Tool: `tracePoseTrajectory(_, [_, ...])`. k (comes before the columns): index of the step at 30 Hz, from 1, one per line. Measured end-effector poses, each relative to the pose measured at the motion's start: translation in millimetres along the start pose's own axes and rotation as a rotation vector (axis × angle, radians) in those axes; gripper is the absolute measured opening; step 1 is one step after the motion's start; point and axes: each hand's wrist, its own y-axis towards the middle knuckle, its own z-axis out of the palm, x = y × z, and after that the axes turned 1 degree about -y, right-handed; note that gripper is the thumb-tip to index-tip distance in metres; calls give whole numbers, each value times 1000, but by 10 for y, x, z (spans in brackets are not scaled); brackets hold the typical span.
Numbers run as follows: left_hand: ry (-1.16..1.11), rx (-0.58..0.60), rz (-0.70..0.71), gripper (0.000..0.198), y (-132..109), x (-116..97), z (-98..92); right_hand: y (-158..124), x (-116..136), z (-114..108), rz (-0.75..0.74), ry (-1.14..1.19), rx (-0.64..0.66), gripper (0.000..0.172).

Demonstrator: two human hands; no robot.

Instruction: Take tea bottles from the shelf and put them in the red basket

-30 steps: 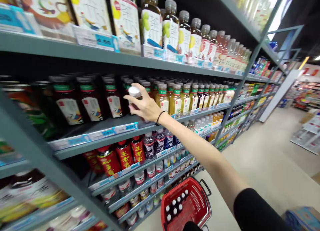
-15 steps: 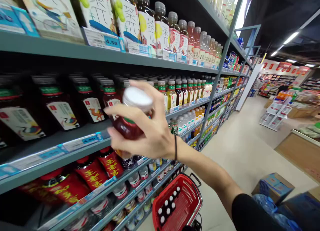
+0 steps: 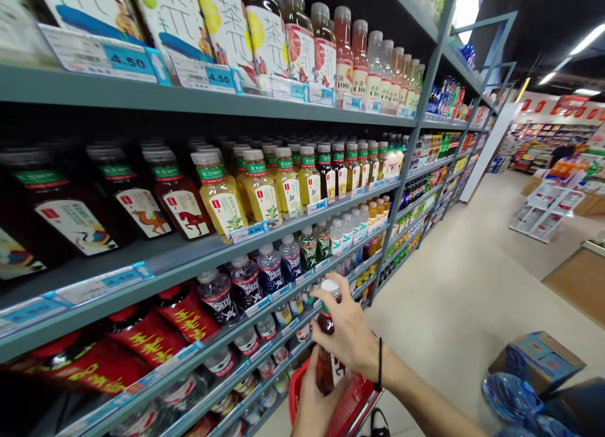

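Down from the middle shelf (image 3: 179, 251) comes the white-capped bottle (image 3: 324, 323), held half a second ago by one hand in front of the shelf and now lower, in both hands before the red basket (image 3: 296, 386). The right hand (image 3: 352, 333) has its grip closed around the upper part, thumb and fingers just below the cap; the left hand (image 3: 319, 399) cups the lower body, its grip closed too. The bottle stands nearly upright, its liquid dark reddish-brown. Hands and bottle cover much of the basket, so what lies inside cannot be told.

On the middle shelf, dark-filled bottles (image 3: 177, 197) with green neck bands stand beside bottles of clear yellow drink (image 3: 224, 203). One shelf lower, red-labelled bottles (image 3: 142, 336) lean next to purple-dark bottles (image 3: 246, 280). Large blue-tinted bottles (image 3: 510, 396) lie near a carton (image 3: 536, 358) on the floor.
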Motion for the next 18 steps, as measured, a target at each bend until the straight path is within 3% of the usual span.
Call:
tracePoseTrajectory(2, [36, 48, -31, 86, 12, -119, 145, -45, -212, -161, 33, 79, 18, 71])
tracePoseTrajectory(5, [-23, 43, -71, 86, -11, -370, 389, -108, -575, -434, 100, 347, -16, 93])
tracePoseTrajectory(9, [-48, 165, -109, 80, 40, -644, 765, -219, -1071, -679, 255, 847, 55, 83])
tracePoseTrajectory(11, [-54, 204, -130, 79, 111, -710, 949, -265, -1261, -761, 272, 987, 114, 78])
tracePoseTrajectory(18, [-48, 175, -42, 69, 319, -639, 1497, -276, -1685, -1114, 286, 1050, 178, 76])
